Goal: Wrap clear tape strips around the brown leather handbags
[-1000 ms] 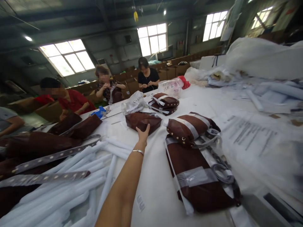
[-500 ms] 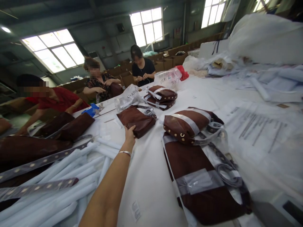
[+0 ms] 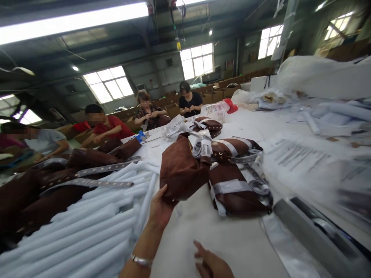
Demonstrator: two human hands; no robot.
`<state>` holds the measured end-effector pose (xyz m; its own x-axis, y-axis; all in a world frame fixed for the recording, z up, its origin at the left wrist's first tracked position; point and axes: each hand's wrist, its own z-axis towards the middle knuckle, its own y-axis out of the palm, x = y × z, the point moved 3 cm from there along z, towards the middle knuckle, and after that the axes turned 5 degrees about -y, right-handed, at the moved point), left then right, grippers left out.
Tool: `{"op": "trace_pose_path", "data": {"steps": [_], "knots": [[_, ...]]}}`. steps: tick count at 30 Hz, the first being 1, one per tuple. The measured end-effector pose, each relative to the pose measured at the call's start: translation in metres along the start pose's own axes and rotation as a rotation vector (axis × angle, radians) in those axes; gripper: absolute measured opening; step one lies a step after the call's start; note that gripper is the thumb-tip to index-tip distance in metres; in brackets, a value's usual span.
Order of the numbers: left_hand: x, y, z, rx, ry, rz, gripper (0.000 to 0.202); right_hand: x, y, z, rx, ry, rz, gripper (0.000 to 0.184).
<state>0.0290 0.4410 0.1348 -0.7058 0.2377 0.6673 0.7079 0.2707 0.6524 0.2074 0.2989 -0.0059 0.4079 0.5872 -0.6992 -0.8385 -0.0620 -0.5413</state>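
My left hand (image 3: 159, 208) grips the near corner of a folded brown fabric bundle (image 3: 181, 170) and holds it lifted above the white table (image 3: 232, 239). A grey strap with plastic wrap hangs off the bundle's far end. My right hand (image 3: 210, 264) shows at the bottom edge with fingers apart and nothing in it. Just right of the lifted bundle lie other brown bundles (image 3: 234, 185) with grey bands and studs.
White rolled tubes (image 3: 87, 231) cover the table's left side, with brown fabric and studded straps (image 3: 87, 170) beyond. Several people sit along the far left edge. Clear plastic bags and printed sheets (image 3: 301, 158) lie on the right; a grey metal bar (image 3: 313, 227) runs near right.
My left hand took hold of the brown bundle at the table's middle and pulled it toward me, lifting it. My right hand has come into view at the bottom.
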Motion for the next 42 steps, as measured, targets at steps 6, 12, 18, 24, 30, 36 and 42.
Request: {"op": "trace_pose_path", "data": {"steps": [6,12,18,24,30,36,42], "knots": [[-0.062,-0.041,-0.214,0.119,0.086,-0.143,0.048,-0.071,-0.016,-0.031,0.059,0.246,0.830,0.108],[-0.167,-0.074,-0.377,0.096,0.080,0.058,0.091,-0.128,-0.046,-0.133,0.192,0.519,0.960,0.077],[-0.148,-0.141,-0.452,0.165,0.168,0.563,0.046,-0.115,-0.121,-0.190,0.423,0.308,-0.280,0.083],[-0.068,-0.143,-0.421,0.132,0.654,0.738,0.042,-0.178,-0.125,-0.163,0.208,-0.263,-0.569,0.068],[-0.035,-0.085,-0.326,-0.216,0.670,0.977,0.074,-0.182,-0.106,-0.059,-0.104,-0.439,-0.664,0.065],[-0.062,-0.098,-0.277,-0.353,0.657,1.464,0.099,-0.154,-0.087,-0.049,-0.362,-0.420,-0.641,0.083],[-0.080,-0.120,-0.290,-0.388,0.710,1.638,0.102,-0.148,-0.081,-0.082,-0.357,-0.429,-0.604,0.107]]}}
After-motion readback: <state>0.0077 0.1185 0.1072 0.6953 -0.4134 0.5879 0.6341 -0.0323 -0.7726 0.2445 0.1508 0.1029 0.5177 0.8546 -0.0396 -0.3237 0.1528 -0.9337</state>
